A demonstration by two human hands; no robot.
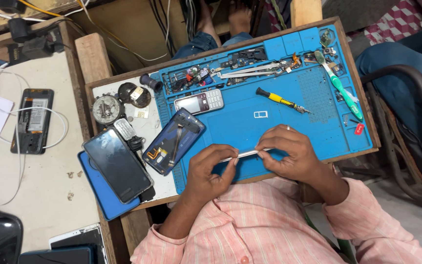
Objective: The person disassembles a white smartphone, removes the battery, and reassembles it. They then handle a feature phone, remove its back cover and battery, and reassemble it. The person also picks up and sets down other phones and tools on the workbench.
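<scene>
Both my hands hold a thin, flat phone (245, 154) edge-on above the near edge of the blue work mat (289, 122). My left hand (210, 171) grips its left end, thumb and fingers curled around it. My right hand (289, 154) pinches its right end. A blue phone back cover (174, 141) with a flex cable lies just left of my left hand. A small keypad phone (199, 101) rests beyond it on the mat.
A yellow-handled screwdriver (282, 100), a green toothbrush (340, 88) and tweezers (250, 71) lie on the mat. A black smartphone (117, 164) sits on a blue case at left. An opened phone (32, 120) with white cable lies far left. A person's legs (401, 63) are at right.
</scene>
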